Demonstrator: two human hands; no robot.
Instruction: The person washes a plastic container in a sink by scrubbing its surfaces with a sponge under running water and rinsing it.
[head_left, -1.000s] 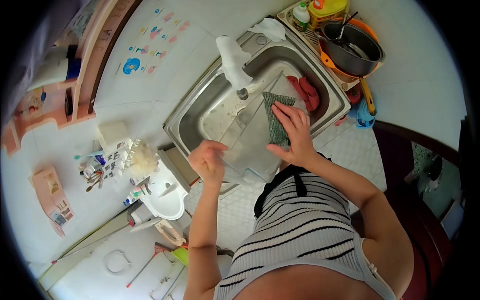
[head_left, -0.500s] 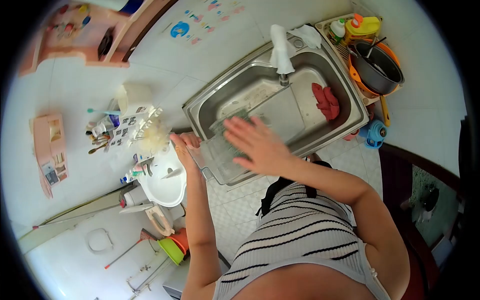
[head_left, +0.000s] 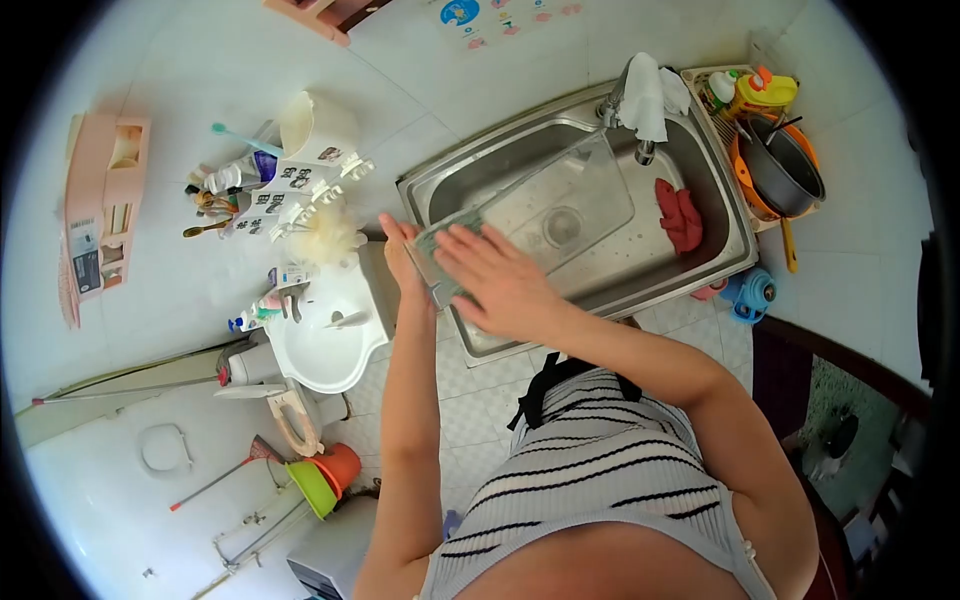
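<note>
A clear plastic bin (head_left: 590,190), long and rectangular, slants over the sink with its far end above the basin. My left hand (head_left: 406,265) grips its near end from the left side, thumb up along the edge. My right hand (head_left: 505,290) presses a grey-green scouring pad (head_left: 440,236) against the bin's near part, fingers laid over the pad. Most of the pad is hidden beneath that hand. The steel sink (head_left: 735,240) lies under the bin, its drain showing through the clear plastic.
A faucet draped with a white cloth (head_left: 643,100) stands at the sink's back. A red cloth (head_left: 679,216) lies in the basin. Pots (head_left: 785,175) and bottles sit on the right rack. Left of my arm is a white washbasin (head_left: 325,345), with toothbrushes on the wall above.
The view has shifted left. The bin now tilts more, with its far end raised towards the faucet. My right hand stays over the pad, and my left hand keeps the near end.
</note>
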